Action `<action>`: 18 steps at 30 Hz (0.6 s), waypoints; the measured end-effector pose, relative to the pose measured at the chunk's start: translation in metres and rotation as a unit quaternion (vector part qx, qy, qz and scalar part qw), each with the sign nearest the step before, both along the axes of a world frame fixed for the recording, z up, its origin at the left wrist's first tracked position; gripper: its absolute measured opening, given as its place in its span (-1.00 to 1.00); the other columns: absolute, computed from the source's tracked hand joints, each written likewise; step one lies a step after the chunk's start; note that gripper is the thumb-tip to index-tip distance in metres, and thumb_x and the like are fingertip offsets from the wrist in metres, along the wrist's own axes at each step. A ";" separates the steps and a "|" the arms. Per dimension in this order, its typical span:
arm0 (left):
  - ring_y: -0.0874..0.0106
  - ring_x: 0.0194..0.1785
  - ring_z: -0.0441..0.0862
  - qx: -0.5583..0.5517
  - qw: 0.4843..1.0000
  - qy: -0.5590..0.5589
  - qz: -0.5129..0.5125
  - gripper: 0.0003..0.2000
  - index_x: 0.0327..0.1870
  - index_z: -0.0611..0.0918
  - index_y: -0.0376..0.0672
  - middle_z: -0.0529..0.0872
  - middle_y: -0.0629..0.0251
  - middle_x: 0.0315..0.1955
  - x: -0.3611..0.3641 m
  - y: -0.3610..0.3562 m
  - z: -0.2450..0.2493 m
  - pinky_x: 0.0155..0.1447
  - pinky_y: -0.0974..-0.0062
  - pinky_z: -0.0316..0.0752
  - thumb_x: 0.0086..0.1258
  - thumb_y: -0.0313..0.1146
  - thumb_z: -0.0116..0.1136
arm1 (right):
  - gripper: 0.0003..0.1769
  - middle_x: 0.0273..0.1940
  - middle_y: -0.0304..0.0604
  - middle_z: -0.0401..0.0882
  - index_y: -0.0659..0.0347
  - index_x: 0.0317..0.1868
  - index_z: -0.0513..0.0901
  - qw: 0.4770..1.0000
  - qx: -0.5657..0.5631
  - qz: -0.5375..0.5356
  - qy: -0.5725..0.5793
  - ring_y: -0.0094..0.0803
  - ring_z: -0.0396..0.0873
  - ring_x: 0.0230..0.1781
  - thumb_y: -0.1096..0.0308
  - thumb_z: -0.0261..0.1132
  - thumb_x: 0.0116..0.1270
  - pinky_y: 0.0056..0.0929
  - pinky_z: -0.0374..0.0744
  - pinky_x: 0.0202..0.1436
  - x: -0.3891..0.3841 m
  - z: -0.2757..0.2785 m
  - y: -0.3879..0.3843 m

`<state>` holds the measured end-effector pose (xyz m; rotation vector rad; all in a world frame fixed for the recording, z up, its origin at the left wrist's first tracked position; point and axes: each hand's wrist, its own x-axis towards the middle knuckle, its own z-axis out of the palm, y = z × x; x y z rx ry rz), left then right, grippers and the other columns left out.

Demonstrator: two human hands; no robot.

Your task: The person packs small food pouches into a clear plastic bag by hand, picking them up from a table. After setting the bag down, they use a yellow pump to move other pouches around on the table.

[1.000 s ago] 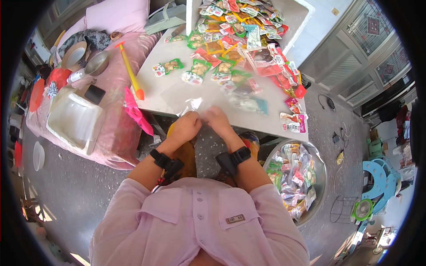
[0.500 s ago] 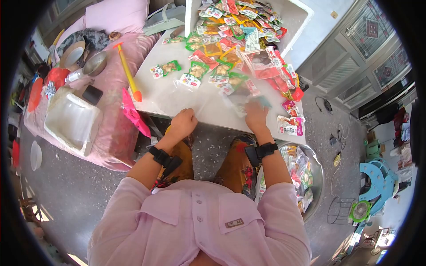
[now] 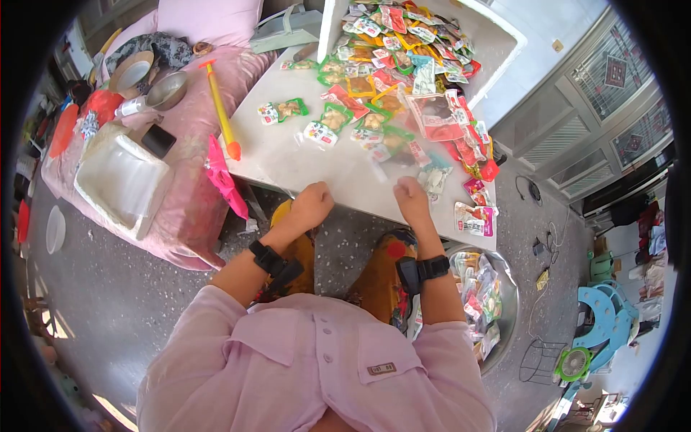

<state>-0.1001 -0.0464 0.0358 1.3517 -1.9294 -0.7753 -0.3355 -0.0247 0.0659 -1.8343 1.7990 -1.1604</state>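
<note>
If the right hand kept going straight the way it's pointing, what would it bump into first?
Probably the green-edged snack packet lying ahead of the right hand on the table, though blur and unclear height mean it might pass above.

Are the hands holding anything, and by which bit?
I can't tell: the left hand and right hand are curled, so anything inside is hidden.

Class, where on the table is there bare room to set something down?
Bare table lies between the yellow tube, the green packets and the left hand; a front strip runs to the right hand. The back is crowded with piled packets.
</note>
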 end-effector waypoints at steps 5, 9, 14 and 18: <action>0.25 -0.44 0.51 0.114 0.988 0.098 -0.030 -0.83 -0.45 0.49 -0.28 0.54 0.04 -0.53 -0.001 0.007 0.007 -0.35 0.39 0.37 0.10 -0.34 -0.04 | -0.68 -0.26 -0.20 0.43 0.27 -0.09 0.37 0.868 0.232 0.084 -0.431 -0.49 0.45 -0.27 0.30 0.11 0.18 -0.54 0.49 -0.30 0.092 -0.022 0.003; 0.60 -0.49 0.39 0.218 0.956 0.197 -0.018 -0.87 -0.47 0.49 -0.26 0.48 0.40 -0.59 0.005 0.007 0.003 -0.41 0.64 0.30 0.17 -0.38 0.01 | -0.74 -0.25 -0.22 0.41 0.24 -0.13 0.36 0.804 0.251 0.091 -0.531 -0.47 0.45 -0.25 0.29 0.08 0.22 -0.48 0.50 -0.27 0.111 -0.033 0.000; 0.64 -0.49 0.38 0.244 0.935 0.254 -0.038 -0.86 -0.42 0.48 -0.27 0.48 0.41 -0.58 0.011 0.009 -0.003 -0.43 0.66 0.29 0.18 -0.37 0.01 | -0.80 -0.27 -0.23 0.41 0.22 -0.18 0.38 0.779 0.257 0.119 -0.560 -0.47 0.44 -0.26 0.31 0.06 0.24 -0.41 0.50 -0.24 0.115 -0.034 0.003; 0.64 -0.49 0.39 0.171 0.966 0.189 -0.040 -0.85 -0.40 0.47 -0.27 0.49 0.40 -0.56 0.014 0.011 -0.002 -0.43 0.66 0.31 0.18 -0.36 0.03 | -0.83 -0.24 -0.17 0.44 0.22 -0.21 0.39 0.787 0.249 0.099 -0.557 -0.37 0.46 -0.23 0.33 0.02 0.25 -0.33 0.47 -0.16 0.120 -0.040 0.004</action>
